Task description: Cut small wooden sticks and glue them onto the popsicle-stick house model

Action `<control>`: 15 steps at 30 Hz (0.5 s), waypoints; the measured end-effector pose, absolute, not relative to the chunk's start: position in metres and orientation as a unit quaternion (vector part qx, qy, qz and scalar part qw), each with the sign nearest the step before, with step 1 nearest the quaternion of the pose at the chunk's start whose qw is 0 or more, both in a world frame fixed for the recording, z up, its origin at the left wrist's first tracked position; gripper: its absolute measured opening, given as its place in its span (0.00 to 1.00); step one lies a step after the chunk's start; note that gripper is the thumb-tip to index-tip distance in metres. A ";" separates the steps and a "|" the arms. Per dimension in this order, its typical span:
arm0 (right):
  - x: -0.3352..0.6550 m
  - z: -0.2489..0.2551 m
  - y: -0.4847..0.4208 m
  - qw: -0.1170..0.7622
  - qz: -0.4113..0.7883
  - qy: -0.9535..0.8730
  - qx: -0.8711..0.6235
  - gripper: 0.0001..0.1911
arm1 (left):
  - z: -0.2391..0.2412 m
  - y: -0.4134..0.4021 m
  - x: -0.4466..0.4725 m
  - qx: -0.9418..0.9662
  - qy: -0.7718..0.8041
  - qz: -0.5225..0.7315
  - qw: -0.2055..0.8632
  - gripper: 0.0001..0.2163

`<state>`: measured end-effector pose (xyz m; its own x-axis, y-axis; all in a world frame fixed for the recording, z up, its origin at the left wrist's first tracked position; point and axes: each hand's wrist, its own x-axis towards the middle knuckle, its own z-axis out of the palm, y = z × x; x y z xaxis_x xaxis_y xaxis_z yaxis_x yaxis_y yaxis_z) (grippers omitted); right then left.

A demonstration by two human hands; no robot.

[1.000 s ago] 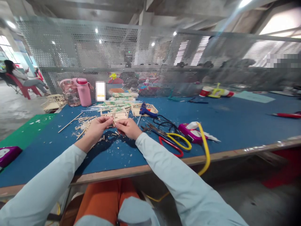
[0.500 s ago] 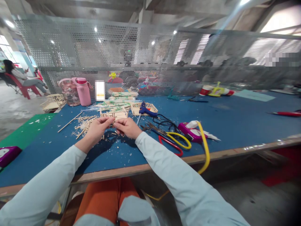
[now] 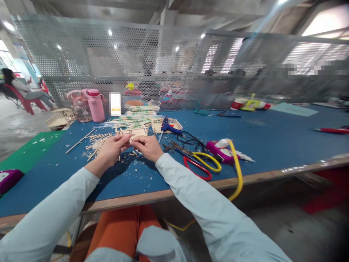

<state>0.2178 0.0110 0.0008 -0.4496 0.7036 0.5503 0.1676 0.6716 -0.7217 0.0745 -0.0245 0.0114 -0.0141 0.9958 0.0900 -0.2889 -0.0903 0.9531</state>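
Observation:
My left hand [image 3: 113, 148] and my right hand [image 3: 148, 147] meet over the blue table, fingertips pinched close together. Whatever lies between them is too small to make out. Just behind the fingers stands a small frame of wooden sticks [image 3: 141, 131]. Loose sticks [image 3: 99, 142] and wood crumbs are strewn beside my left hand. Past my right hand a blue glue gun [image 3: 170, 128] rests against a second stick frame [image 3: 155, 126]. Nearer, to the right, lie pliers with one red and one yellow handle [image 3: 208, 162].
A pink bottle [image 3: 96, 105] and a clear pink bottle [image 3: 81, 109] stand at the back left, near bundled sticks [image 3: 139, 118]. On the right is a purple tissue pack [image 3: 222, 152] with a yellow loop [image 3: 239, 171]. A perforated metal screen [image 3: 122, 54] borders the table; a person [image 3: 24, 89] sits far left.
Both hands stay in nearly the same place, with the fingertips shifting slightly against each other. The whole view has moved a little.

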 end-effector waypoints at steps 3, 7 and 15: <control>0.218 -0.002 0.013 0.449 0.272 -0.797 -0.298 0.13 | 0.007 -0.023 0.073 0.456 0.399 0.582 0.541 0.13; 0.219 -0.004 0.015 0.433 0.256 -0.811 -0.298 0.13 | -0.001 -0.017 0.068 0.483 0.412 0.569 0.523 0.14; 0.224 0.005 0.018 0.413 0.421 -0.769 -0.247 0.11 | 0.003 -0.017 0.065 0.502 0.413 0.556 0.518 0.14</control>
